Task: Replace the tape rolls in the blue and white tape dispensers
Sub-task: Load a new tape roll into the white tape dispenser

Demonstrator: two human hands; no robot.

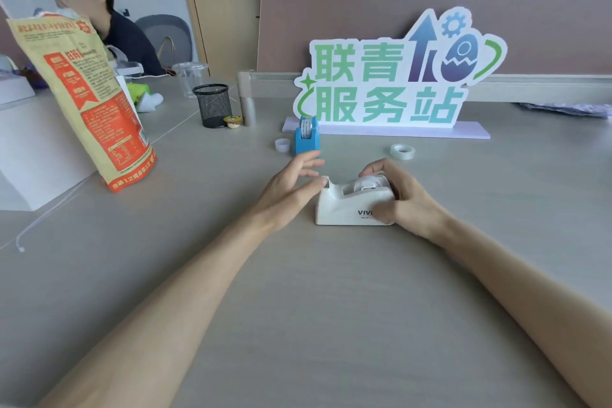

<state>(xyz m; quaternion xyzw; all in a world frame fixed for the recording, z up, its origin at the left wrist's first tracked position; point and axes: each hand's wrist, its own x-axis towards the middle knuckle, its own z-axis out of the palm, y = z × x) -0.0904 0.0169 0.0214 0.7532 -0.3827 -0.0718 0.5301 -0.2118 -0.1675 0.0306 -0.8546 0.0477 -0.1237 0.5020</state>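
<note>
Here the grey desk (298, 308) holds a white dispenser (351, 204), roll seated in it. The right hand (407, 199) wraps its rear end, fingers curled over the roll. The left hand (291, 182) is open, fingers spread, thumb touching the cutter end. Beyond stand a blue dispenser (306, 137), a small core (282, 145) beside it and a loose roll (402, 151) to the right. A sign (390, 83) backs onto a partition (364, 10); a bag (89, 103), mesh cup (212, 104) and seated person (112, 30) are at left.
</note>
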